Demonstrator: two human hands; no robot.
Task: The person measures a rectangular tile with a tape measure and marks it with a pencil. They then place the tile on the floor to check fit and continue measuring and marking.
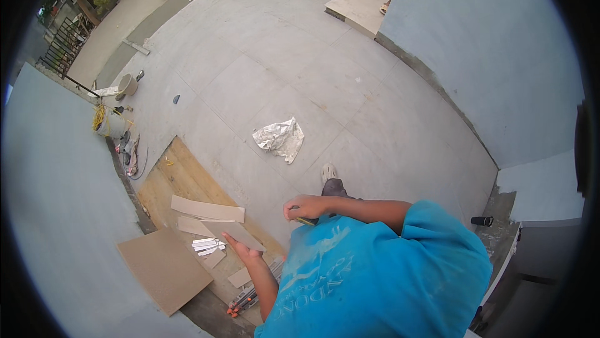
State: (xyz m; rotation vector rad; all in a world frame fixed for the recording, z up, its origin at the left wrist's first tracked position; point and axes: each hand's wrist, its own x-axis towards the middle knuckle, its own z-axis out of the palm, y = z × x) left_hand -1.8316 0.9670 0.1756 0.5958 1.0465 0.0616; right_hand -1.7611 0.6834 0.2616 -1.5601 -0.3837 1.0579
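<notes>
My left hand (pixel 245 249) is closed on the edge of a cut piece of beige tile (pixel 226 228), held tilted above the boards. In front of my blue shirt, my right hand (pixel 306 205) curls around a small dark tool with a yellowish part (pixel 306 220); its kind is partly hidden by the fingers. Beyond the held piece, a long tile strip (pixel 209 208) lies on the wooden boards (pixel 181 166), with another strip (pixel 192 225) beside it. White slats (pixel 208 246) and smaller tile scraps lie near my left hand.
A large square tile (pixel 164 270) rests at lower left, near a tile cutter (pixel 244 300) with orange parts. Crumpled silvery sheeting (pixel 280 140) lies on the grey tiled floor. Buckets (pixel 112 124) stand by the left wall. A raised step (pixel 356 10) is far right.
</notes>
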